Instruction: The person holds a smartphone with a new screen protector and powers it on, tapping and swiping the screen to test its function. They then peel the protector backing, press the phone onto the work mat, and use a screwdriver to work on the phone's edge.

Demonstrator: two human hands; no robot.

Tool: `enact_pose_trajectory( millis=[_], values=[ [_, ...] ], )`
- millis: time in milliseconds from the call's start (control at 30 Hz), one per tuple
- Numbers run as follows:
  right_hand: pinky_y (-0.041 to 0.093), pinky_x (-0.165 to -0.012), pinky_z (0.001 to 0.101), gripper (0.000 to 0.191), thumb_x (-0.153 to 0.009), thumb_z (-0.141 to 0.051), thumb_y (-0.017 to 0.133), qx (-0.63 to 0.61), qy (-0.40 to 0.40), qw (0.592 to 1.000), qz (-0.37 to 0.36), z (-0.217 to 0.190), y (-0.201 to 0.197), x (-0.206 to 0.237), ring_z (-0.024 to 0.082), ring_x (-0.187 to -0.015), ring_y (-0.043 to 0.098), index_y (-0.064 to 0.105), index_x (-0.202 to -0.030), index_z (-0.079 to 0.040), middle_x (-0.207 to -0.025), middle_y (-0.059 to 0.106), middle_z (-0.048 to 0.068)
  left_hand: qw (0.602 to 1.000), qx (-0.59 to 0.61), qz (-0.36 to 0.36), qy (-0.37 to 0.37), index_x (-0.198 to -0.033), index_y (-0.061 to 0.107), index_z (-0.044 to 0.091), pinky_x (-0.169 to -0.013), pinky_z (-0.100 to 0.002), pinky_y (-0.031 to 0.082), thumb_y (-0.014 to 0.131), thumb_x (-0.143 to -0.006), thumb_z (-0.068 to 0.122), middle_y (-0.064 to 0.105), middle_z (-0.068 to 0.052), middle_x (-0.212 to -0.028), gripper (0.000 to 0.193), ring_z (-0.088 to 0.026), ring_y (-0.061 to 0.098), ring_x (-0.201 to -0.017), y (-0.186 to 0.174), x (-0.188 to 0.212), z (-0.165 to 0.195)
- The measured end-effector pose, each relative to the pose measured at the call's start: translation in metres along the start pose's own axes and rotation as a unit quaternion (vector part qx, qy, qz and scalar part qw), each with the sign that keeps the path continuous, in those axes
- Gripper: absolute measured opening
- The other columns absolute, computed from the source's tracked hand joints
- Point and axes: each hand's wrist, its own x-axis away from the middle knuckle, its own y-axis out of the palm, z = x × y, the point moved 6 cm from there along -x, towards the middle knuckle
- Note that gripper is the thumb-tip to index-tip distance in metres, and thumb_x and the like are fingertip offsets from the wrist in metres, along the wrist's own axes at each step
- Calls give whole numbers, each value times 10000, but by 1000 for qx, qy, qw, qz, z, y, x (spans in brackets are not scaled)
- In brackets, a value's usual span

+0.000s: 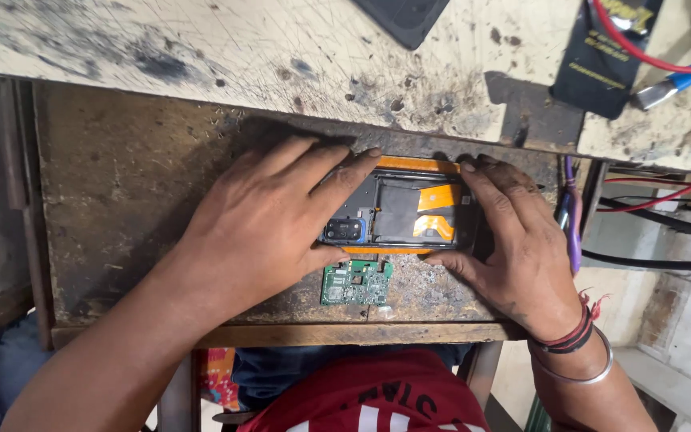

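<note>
An opened phone [405, 210] with an orange frame lies flat on a worn pull-out wooden board [121, 200], its dark inner parts and orange flex cable exposed. My left hand [269, 220] grips its left end, fingers over the top edge and thumb under the bottom edge. My right hand [513, 240] grips its right end the same way. A small green circuit board [355, 282] lies loose on the wooden board just below the phone, between my two thumbs.
Above is a stained, scratched pale worktop [281, 48] with a dark phone part [401, 16], a black packet [601, 48], red wire [641, 52] and a blue-handled tool [681, 84]. Cables [657, 212] hang at the right. The board's front edge [281, 334] is near my lap.
</note>
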Motion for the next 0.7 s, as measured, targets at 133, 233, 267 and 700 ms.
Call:
enact_pose_trajectory(
  millis=[133, 233, 267, 700],
  values=[
    [437, -1150, 510, 958, -637, -412, 902, -12, -19, 1000, 9, 2, 4, 0, 415, -1332, 557, 526, -1412, 9, -1373, 613, 210, 1000, 6, -8, 2, -1440, 543, 88, -959, -520, 495, 870, -598, 527, 608, -141, -1313, 1005, -311, 559, -1179, 3, -1, -3],
    [422, -1168, 523, 942, -667, -406, 898, -24, -20, 999, 13, 0, 7, -1, 435, -1337, 542, 518, -1420, 13, -1371, 589, 230, 1000, -6, -5, 17, -1439, 551, 88, -957, -508, 482, 871, -598, 532, 605, -116, -1296, 1003, -285, 550, -1160, 3, -1, -3],
    [429, -1150, 527, 919, -664, -388, 893, -22, -22, 999, 20, -1, 5, 0, 441, -1326, 543, 521, -1396, 26, -1369, 584, 238, 1000, -4, -6, 19, -1438, 553, 85, -956, -509, 475, 875, -602, 526, 605, -112, -1290, 999, -284, 548, -1160, 3, 0, -3],
    [491, -829, 431, 473, -735, -246, 852, -12, -46, 999, 12, -86, 21, 34, 308, -960, 646, 681, -1133, -58, -1097, 681, 103, 999, -3, 38, 29, -1368, 607, 76, -1103, -595, 354, 916, -591, 461, 602, -111, -1255, 921, -303, 543, -1219, -9, 8, 7]
  ],
)
